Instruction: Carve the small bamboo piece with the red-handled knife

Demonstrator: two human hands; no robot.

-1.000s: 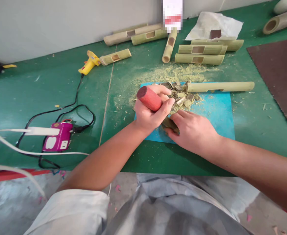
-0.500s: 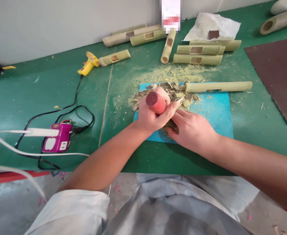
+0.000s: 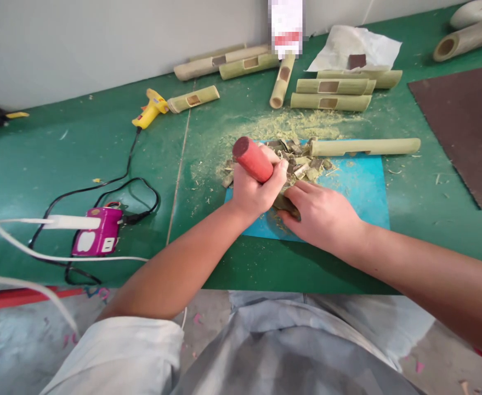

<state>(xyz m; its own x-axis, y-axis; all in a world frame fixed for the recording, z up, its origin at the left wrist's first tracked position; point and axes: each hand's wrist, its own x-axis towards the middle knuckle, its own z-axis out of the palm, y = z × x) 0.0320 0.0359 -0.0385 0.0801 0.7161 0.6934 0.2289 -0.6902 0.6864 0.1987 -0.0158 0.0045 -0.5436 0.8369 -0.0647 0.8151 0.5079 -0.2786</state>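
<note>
My left hand (image 3: 251, 192) is wrapped round the thick red handle of a tool (image 3: 254, 158), which points up and to the left; its working end is hidden under the fist. Just to the right, my right hand (image 3: 325, 211) grips a short brownish-green bamboo piece (image 3: 285, 203) against the blue mat (image 3: 366, 192), fingers and thumb on its right end. The left hand covers the rest of that piece. Beyond both hands lies a heap of bamboo chips (image 3: 302, 164). A pale bamboo tube (image 3: 364, 147) with a notch in its side rests along the mat's far edge.
Several cut bamboo tubes (image 3: 331, 102) lie at the back, near crumpled white paper (image 3: 356, 46). A yellow glue gun (image 3: 150, 109) and a purple power adapter (image 3: 96, 233) with cords are at left. A dark brown sheet (image 3: 466, 126) lies at right on the green table (image 3: 208, 263).
The red handle has tipped to the left and up, and the left thumb has drawn back to the handle. My right hand has stayed nearly still on the bamboo piece.
</note>
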